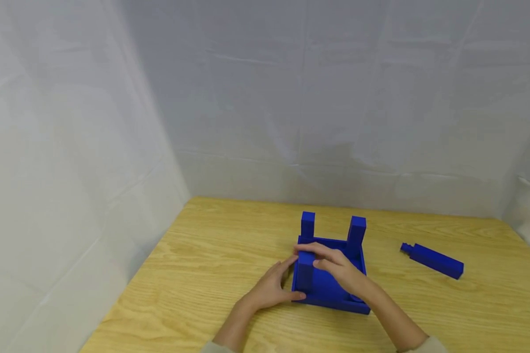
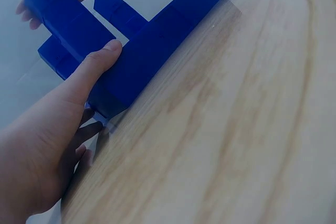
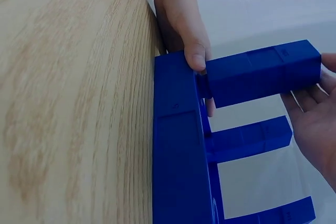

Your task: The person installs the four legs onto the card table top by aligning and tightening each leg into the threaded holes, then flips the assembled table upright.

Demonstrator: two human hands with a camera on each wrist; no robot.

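Note:
A blue square base (image 1: 331, 290) lies on the wooden table (image 1: 212, 255) with two blue legs (image 1: 307, 224) (image 1: 357, 233) standing up at its far corners. A third blue leg (image 1: 304, 275) stands at the near left corner. My right hand (image 1: 312, 256) grips the top of that leg; in the right wrist view the leg (image 3: 262, 72) ends in my right hand (image 3: 315, 111). My left hand (image 1: 291, 283) holds the base's left side. The thumb (image 2: 100, 60) lies along the base's rim (image 2: 157, 45), and the left hand (image 3: 181, 19) also shows in the right wrist view.
A loose blue leg (image 1: 433, 260) with a peg at its end lies on the table to the right, apart from the base. White sheeting (image 1: 92, 147) closes off the left, the back and the right of the table.

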